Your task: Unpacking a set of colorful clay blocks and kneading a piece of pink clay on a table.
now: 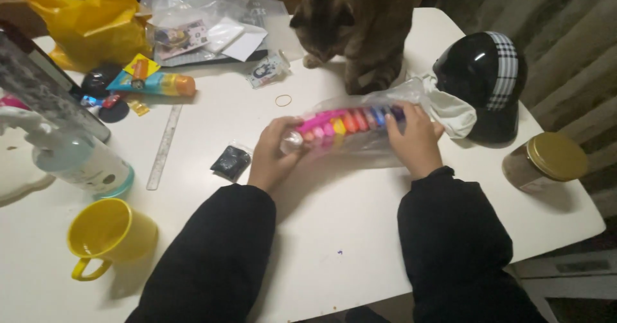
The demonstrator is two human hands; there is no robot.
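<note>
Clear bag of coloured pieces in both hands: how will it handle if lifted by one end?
The bag looks like thin clear film, so it would probably sag. The coloured pieces sit in a row and may slide toward the low end. The left hand and right hand grip opposite ends, which likely keeps it level.

We wear a black long-sleeved top, and both sleeves run down to the wrists. The cloth is plain and dark, soft-looking, with no stripes, buttons or printed marks that we can see. It looks thick and folds loosely along each forearm. Our left hand (273, 159) and right hand (416, 144) are bare, with no gloves, rings or watch in sight.
</note>
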